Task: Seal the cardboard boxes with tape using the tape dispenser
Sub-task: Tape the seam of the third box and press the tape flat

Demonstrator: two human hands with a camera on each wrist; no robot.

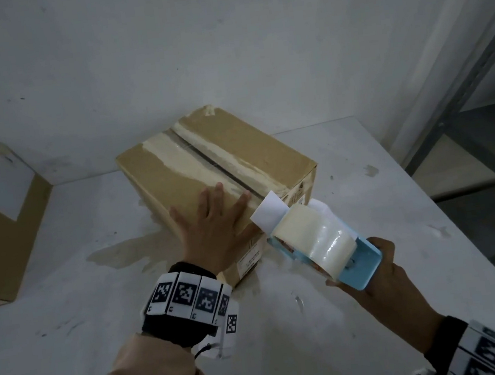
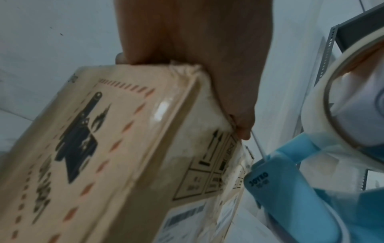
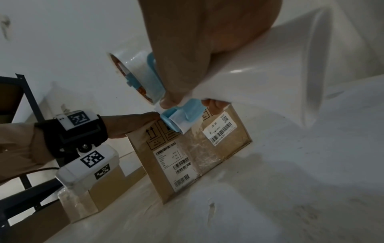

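The box (image 1: 216, 172) sits on the worktop (image 1: 349, 315), its top seam not yet freshly taped; judging by this, the step in hand is starting the strip at the box's near end. The left hand (image 1: 210, 226) lies flat on the box's near top edge, fingers (image 1: 218, 191) straight and spread, steadying it. The right hand (image 1: 380, 267) is curled round the blue tape dispenser (image 1: 318, 241), just beside the box's near end. Next, the loose tape end must be pressed onto the box's end face and drawn along the seam.
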